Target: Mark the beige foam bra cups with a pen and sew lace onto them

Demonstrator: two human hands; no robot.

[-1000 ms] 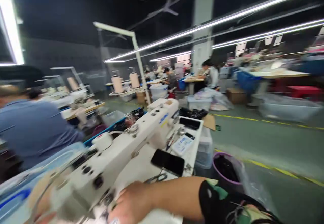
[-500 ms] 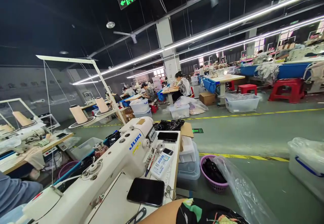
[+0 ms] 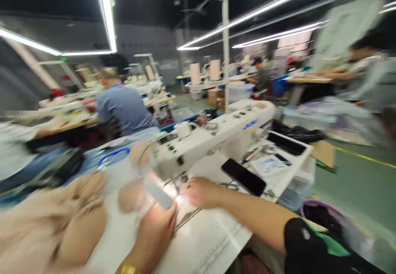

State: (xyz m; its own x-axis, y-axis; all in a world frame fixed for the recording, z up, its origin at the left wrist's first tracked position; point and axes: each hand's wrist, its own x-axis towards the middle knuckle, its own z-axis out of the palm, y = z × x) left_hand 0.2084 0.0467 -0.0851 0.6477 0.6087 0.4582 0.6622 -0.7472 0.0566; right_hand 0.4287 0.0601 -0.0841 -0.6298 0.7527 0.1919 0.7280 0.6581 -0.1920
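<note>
A white sewing machine [image 3: 216, 131] stands on the table, its needle end between my two hands. My right hand [image 3: 201, 192] reaches in from the right beside the needle area. Its fingers look curled together, but their tips are blurred and anything in them is too small to make out. My left hand [image 3: 159, 222] lies just left of the needle area, its fingers partly hidden and smeared by motion. Against it is a flat grey, elongated object [image 3: 158, 192] under a bright glow; whether I grip it is unclear. Beige fabric [image 3: 58, 220] is heaped at the left.
A black phone [image 3: 243, 176] and a white-and-blue packet [image 3: 268, 164] lie on the table right of the machine. A purple basket [image 3: 323, 204] stands on the floor at the right. A person in a blue shirt [image 3: 125, 105] sits ahead on the left; others work farther off.
The view has swung left and down. Both my hands and the beige fabric now show, and the machine appears farther right. My right forearm now extends to the needle area.
</note>
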